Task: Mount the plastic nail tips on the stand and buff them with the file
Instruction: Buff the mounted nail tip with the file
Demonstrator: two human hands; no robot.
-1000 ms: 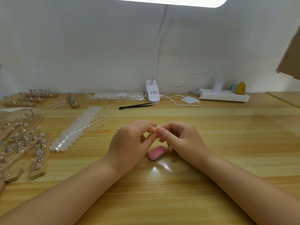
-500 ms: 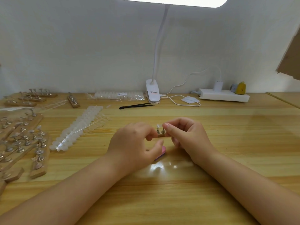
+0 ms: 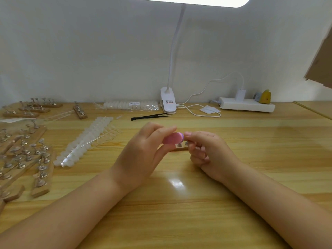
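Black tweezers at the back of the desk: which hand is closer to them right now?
Left. The left hand, gripping the pink file, sits just in front of the black tweezers. The right hand, holding the small stand, lies farther to their right.

Black tweezers [image 3: 150, 116], clip lamp [image 3: 168, 101] and power strip [image 3: 247, 104] along the wall.

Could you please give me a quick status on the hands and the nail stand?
Left hand grips pink file. Right hand holds wooden stand. File at stand's top; nothing in the way.
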